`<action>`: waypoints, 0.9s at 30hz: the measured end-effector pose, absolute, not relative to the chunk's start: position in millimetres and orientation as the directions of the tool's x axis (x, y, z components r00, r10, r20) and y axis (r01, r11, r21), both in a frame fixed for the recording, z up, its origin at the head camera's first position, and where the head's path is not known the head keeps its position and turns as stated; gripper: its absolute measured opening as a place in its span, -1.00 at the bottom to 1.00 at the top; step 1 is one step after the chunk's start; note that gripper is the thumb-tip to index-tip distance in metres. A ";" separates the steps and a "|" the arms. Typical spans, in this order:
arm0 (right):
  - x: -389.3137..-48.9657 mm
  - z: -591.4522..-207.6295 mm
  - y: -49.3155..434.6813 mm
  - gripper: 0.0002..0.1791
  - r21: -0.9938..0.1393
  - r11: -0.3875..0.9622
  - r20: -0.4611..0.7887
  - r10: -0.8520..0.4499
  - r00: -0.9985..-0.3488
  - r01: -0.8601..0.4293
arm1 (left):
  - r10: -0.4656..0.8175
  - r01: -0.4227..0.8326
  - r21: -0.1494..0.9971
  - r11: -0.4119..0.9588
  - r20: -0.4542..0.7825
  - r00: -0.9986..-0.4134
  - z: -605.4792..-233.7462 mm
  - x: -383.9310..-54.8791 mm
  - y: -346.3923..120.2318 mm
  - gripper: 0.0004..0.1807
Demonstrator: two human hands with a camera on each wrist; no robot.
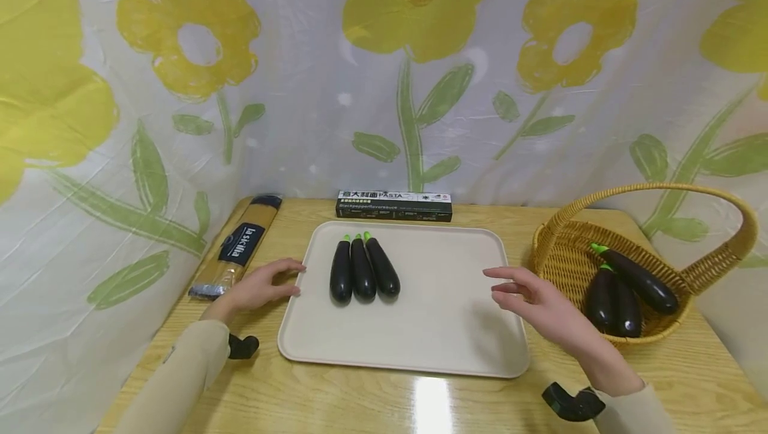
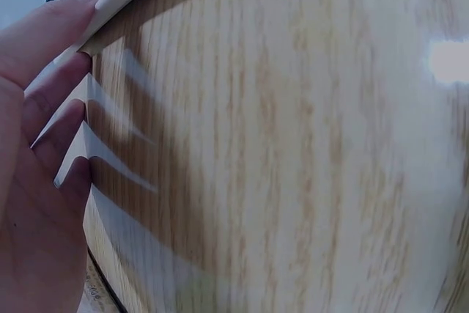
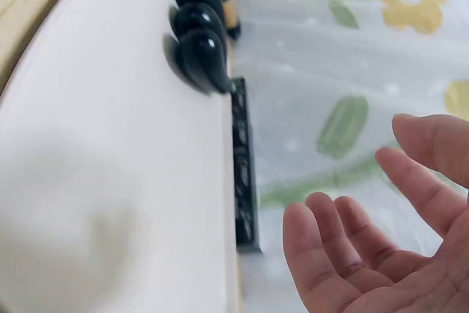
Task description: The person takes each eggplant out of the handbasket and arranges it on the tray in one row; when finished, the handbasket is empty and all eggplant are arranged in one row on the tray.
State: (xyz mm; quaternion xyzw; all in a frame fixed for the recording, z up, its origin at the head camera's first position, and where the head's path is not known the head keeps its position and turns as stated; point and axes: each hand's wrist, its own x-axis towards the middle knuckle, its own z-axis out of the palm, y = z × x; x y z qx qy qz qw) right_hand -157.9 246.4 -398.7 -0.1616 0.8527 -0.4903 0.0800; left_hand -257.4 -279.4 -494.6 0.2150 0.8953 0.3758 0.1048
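Note:
Three dark eggplants, the left one (image 1: 341, 274), the middle one (image 1: 363, 273) and the right one (image 1: 383, 269), lie side by side on a pale tray (image 1: 450, 327), green stems toward the wall. At the tray's left edge is my left hand (image 1: 261, 287), thumb and fingers spread around the rim and holding nothing; whether it touches the rim I cannot tell. Above the tray's right side hovers my right hand (image 1: 549, 307), its fingers loosely bent and empty. A wicker basket (image 1: 558, 254) to the right holds three more eggplants (image 1: 642, 279).
Behind the tray stands a black and white pasta box (image 1: 393, 207). A pasta packet (image 1: 237, 247) lies left of the tray, beyond my left hand. The basket's tall handle (image 1: 660, 187) arches up at the right. A flowered cloth (image 1: 300, 121) hangs behind the wooden table (image 1: 348, 397).

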 end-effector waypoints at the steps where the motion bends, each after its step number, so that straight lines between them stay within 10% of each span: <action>1: -154.5 -396.9 251.6 -0.57 -0.862 0.468 0.023 -0.347 -0.938 -0.194 | 0.463 0.303 0.721 0.623 -0.027 -0.886 -494.7 -257.4 -279.4 -0.49; 27: -196.6 -375.0 423.0 -0.23 -0.702 0.712 -0.013 -0.023 -1.000 -0.007 | 0.448 0.316 0.719 0.619 0.008 -0.894 -494.1 -256.8 -282.5 -0.46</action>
